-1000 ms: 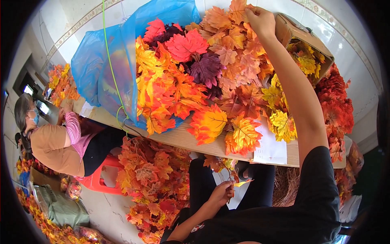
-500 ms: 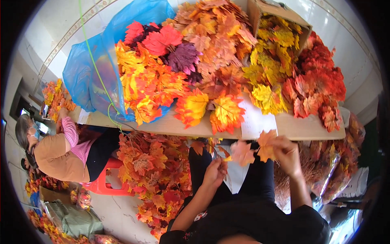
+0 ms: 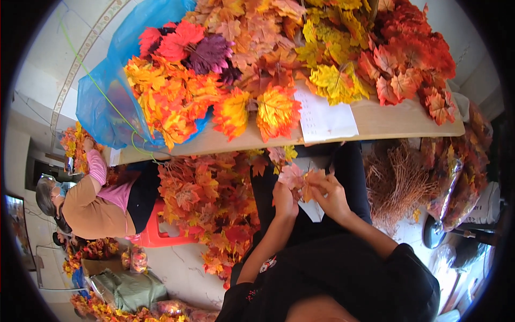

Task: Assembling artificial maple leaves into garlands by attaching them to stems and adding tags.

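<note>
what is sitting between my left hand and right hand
In the head view, pinkish-orange leaves bridge the gap between your left hand and right hand.

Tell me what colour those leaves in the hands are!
The leaves are pale pink and soft orange, seen best in the head view.

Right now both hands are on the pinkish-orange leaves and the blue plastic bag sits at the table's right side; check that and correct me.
One thing is wrong: the blue plastic bag sits at the left side of the table, as the head view shows. The rest stands: left hand and right hand are both on the pinkish-orange leaves.
</note>
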Motion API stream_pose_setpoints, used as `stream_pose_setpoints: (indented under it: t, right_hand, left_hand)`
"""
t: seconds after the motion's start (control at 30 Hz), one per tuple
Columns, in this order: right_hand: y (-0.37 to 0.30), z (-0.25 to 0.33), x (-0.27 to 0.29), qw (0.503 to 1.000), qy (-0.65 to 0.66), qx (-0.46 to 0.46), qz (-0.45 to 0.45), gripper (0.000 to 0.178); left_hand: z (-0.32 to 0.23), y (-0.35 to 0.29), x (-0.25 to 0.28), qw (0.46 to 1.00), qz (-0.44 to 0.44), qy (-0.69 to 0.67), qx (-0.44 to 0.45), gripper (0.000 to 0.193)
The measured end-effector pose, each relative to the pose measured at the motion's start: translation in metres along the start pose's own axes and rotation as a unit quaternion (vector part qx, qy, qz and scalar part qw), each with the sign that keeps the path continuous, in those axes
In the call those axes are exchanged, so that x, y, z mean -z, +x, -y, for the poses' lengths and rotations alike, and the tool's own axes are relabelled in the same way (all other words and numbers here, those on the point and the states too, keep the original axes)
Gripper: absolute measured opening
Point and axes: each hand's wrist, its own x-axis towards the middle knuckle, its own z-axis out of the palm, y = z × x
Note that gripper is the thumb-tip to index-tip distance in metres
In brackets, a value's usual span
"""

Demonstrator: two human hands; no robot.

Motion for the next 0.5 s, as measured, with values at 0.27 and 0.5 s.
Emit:
stream_pose_setpoints:
  t: [0.27,0.5]
  right_hand:
    - [0.023,-0.010,0.003,0.971,-0.142,0.181,-0.061,0.017]
    - [0.030,-0.042,0.032,0.925,-0.359,0.113,-0.042,0.005]
  left_hand:
    - [0.003,-0.005,-0.006,0.999,0.012,-0.032,0.022,0.014]
    - [-0.020,-0.002,-0.006,0.999,-0.031,0.030,-0.023,0.011]
